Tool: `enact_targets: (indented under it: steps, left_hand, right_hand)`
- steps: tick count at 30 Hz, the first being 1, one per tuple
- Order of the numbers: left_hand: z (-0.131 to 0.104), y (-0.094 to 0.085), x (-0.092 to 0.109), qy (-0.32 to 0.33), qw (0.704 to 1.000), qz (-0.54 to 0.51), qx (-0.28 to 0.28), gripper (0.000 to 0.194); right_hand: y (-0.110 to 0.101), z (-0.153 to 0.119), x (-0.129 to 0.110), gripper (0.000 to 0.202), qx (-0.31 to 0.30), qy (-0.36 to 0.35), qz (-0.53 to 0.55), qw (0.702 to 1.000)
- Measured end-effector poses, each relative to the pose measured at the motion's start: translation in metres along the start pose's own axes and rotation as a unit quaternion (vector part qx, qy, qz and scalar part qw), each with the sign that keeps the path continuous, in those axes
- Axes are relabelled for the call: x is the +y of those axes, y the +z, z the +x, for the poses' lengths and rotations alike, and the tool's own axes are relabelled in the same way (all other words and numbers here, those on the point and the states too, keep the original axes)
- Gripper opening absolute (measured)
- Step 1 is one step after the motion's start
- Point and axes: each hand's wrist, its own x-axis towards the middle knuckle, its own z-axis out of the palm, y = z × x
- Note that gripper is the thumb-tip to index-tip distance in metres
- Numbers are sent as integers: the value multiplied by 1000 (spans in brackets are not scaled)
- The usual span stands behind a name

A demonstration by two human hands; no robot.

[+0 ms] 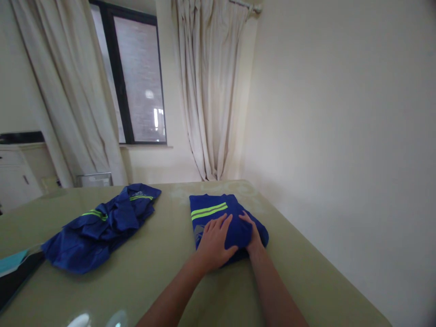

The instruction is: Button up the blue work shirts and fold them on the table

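A folded blue garment (211, 203) with yellow-green and grey stripes lies on the table, its kind not clear from the folds. My left hand (214, 240) rests flat on its near part, fingers spread, next to a grey print. At the garment's right side, my right hand (252, 234) curls round a folded portion, with part of the hand hidden by the cloth. Further left lies a second blue garment (102, 227), crumpled and long in shape, with similar bright stripes.
The pale green table (163, 281) runs along a bare wall (340, 136) on the right. A black item with a light-blue piece (13, 262) lies at the left edge. Curtains (211, 91) and a window (141, 81) stand behind, with a white cabinet (17, 175) far left.
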Motion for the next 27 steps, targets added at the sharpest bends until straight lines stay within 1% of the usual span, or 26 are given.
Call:
enact_targets:
  steps: [2,3,4,6,7,9,10,11,12,13,14,15,17,18,20,22,24,26,27]
  left_hand:
    - [-25,9,-19,-17,993,115,8,90]
    - [-35,12,-28,-31,989,142,21,89]
    - [-44,14,-36,-45,986,157,35,87]
    - [-54,18,-48,-72,981,171,51,83]
    - [-56,20,-52,-83,980,176,51,82]
    - [-53,25,-54,-96,977,187,36,83]
    - [-49,28,-54,-97,976,193,24,85]
    - [-44,31,-53,-96,975,200,11,86]
    - [-38,34,-52,-90,974,206,-4,87]
    - [-33,36,-51,-82,974,211,-20,86]
    - [-29,38,-50,-71,973,214,-37,83]
    - [-25,38,-50,-60,973,218,-50,80]
    - [-23,35,-52,-47,972,224,-60,73]
    - [-24,31,-54,-47,972,224,-59,71]
    - [-32,22,-57,-51,976,205,-56,68]
    - [-43,9,-60,-46,984,161,-65,67]
    - [-53,-4,-63,-29,989,121,-79,67]
    - [-61,-21,-70,-16,991,103,-87,66]
    - [-64,-30,-76,-20,990,105,-89,65]
  right_hand:
    - [0,5,-6,100,3,22,20,1000]
    - [-1,8,-10,104,11,22,20,999]
    - [-3,10,-17,104,25,11,-3,1000]
    - [-12,15,-33,96,78,-28,-104,991]
    - [-18,16,-42,91,110,-49,-162,979]
    - [-26,15,-57,81,171,-77,-243,952]
    - [-25,13,-62,77,192,-93,-279,936]
    - [-21,10,-65,72,197,-114,-324,918]
    - [-13,5,-64,67,183,-139,-386,893]
    - [-2,0,-60,62,150,-163,-456,862]
    - [10,-5,-53,57,101,-179,-524,827]
    - [22,-11,-43,55,44,-177,-577,796]
    - [40,-20,-20,56,-45,-118,-644,755]
    - [43,-23,-8,57,-71,-83,-666,738]
    - [42,-23,9,58,-107,-49,-693,712]
    - [35,-18,16,57,-136,-62,-704,694]
    - [33,-13,12,56,-152,-69,-714,680]
    - [40,-15,6,55,-146,-70,-726,669]
    - [46,-21,3,54,-136,-70,-729,667]
